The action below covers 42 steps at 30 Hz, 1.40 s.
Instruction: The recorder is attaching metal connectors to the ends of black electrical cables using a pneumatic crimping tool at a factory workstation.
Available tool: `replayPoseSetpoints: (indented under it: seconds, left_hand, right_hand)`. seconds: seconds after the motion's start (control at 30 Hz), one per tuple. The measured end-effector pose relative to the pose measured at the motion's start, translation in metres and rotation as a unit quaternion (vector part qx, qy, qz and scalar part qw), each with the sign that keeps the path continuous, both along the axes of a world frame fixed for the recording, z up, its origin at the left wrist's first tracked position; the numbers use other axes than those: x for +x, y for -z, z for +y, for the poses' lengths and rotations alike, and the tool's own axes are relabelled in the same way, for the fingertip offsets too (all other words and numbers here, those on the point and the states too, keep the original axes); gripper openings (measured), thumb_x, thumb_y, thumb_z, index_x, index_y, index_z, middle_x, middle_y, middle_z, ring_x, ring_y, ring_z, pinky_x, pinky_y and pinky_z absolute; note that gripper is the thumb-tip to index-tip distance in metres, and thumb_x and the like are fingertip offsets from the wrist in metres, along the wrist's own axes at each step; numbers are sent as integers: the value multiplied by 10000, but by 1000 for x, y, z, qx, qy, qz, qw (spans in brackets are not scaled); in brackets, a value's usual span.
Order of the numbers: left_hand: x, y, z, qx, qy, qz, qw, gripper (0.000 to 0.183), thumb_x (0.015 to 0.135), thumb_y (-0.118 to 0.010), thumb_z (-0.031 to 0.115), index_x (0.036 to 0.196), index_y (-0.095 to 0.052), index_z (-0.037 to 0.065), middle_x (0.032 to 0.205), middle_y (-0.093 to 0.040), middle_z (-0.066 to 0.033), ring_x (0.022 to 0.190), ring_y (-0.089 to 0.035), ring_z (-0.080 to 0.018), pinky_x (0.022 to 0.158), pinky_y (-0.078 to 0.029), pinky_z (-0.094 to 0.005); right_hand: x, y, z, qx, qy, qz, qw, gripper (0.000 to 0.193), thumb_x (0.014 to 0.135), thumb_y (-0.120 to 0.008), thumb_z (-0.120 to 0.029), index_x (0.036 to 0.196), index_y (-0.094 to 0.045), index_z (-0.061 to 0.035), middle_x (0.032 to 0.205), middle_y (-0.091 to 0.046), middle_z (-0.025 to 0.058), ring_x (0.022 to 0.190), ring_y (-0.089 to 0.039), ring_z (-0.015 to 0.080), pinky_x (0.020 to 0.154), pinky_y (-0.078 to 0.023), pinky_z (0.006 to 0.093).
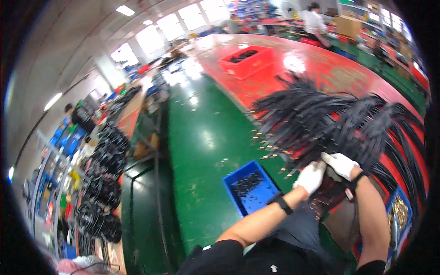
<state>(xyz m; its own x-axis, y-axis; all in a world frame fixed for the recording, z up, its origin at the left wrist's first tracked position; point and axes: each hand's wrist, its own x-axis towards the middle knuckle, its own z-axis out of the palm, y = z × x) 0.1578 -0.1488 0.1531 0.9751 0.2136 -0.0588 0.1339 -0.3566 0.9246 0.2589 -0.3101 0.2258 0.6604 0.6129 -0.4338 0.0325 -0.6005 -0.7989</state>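
White gloves cover both my hands, which meet at the near edge of a big pile of black cables (316, 107). My left hand (310, 177) is closed, its fingertips close to those of my right hand. Also closed, my right hand (340, 165) lies against the lower cables. Whatever is pinched between the fingers is too small and blurred to make out. Many cable ends show bare copper tips, pointing left over the edge of the red table (337, 68). Below and left of my hands stands a blue bin (243, 183) with small black pieces inside.
A red crate (250, 68) holding dark parts sits farther along the table. At my right, a blue tray (408, 229) contains brass-coloured pieces. Black cable coils (98, 201) are heaped on the left bench. People stand in the background, beyond the green floor (201, 146).
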Motion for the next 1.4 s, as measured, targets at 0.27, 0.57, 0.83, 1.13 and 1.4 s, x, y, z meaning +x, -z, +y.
replayPoseSetpoints:
  seconds: [0.27, 0.57, 0.83, 1.13, 1.4]
  left_hand:
    - [6, 25, -20, -80, -84, -57, 992, 547, 1150, -528, 456, 979, -710, -31, 859, -704, -256, 839, -693, -353, 806, -509, -500]
    - [-8, 6, -21, -76, -63, -24, 995, 540, 1141, -514, 437, 1012, -734, -39, 956, -736, -316, 945, -731, -463, 834, -521, -521]
    - [-132, 33, 74, 453, -6, -173, 874, 161, 1013, -611, 178, 918, -704, 85, 874, -717, -166, 763, -692, -379, 702, -572, -497]
    - [-129, 107, 200, 246, -293, -60, 922, 367, 1102, -679, 307, 1302, -732, 4, 1147, -786, -148, 974, -764, -266, 915, -617, -387]
    - [-106, -18, 47, 233, -77, -178, 953, 212, 997, -789, 244, 1090, -800, 54, 1059, -804, -168, 978, -784, -366, 906, -621, -434]
  right_hand:
    - [1, 15, 10, 94, 162, 119, 975, 450, 1002, -814, -426, 751, -641, -94, 607, -533, 15, 429, -430, 144, 414, -289, 333]
    - [-4, 11, 8, 104, 165, 110, 975, 408, 1014, -786, -363, 730, -648, -105, 555, -488, -2, 406, -399, 147, 411, -268, 346]
    - [1, 8, 12, 48, 47, 0, 998, 542, 1056, -689, -536, 774, -705, -74, 584, -561, 23, 476, -498, 155, 478, -370, 373]
    - [3, 17, -3, -14, -155, -214, 964, 452, 925, -728, -328, 1286, -769, -58, 1143, -806, 147, 1018, -755, 298, 920, -587, 419]
    - [-19, 22, -15, -112, -230, -454, 854, 416, 963, -712, -373, 1330, -702, -176, 1180, -706, 136, 1090, -737, 376, 947, -603, 514]
